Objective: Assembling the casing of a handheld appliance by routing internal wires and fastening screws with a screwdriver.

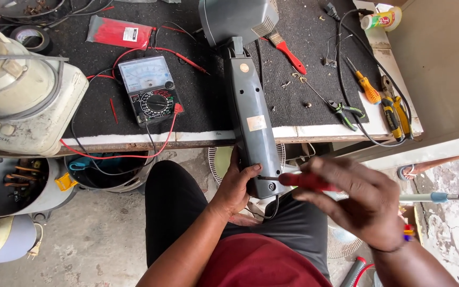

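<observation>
The workbench [314, 130] runs across the top of the view under a black mat, and the long grey appliance body [251, 119] lies over its front edge, long axis running away from the person: wide head [237, 18] far up on the mat, narrow tail hanging off the bench towards the lap. Left of it sits the analogue multimeter [152, 87] with red leads trailing, and further left a cream blender base [22, 101]; off to the right lie a red-handled brush [288, 52], green-handled pliers [346, 112] and a yellow-handled screwdriver [366, 85], all well apart from the hands. Now down to the tail end: the left hand [235, 188] wraps it from the left side, fingers curled round the casing, thumb on the face, steadying it. The right hand [365, 204] comes in from the right, fingers closed round a red-handled screwdriver [306, 182] lying nearly crosswise to the body's long axis, shaft pointing left. The dark tip [264, 178] meets the casing's face just beside the left thumb, near a small screw hole [271, 187] at the bottom end. So the working spot lies left of the right hand and touching distance from the left, at the very end nearest the person.
</observation>
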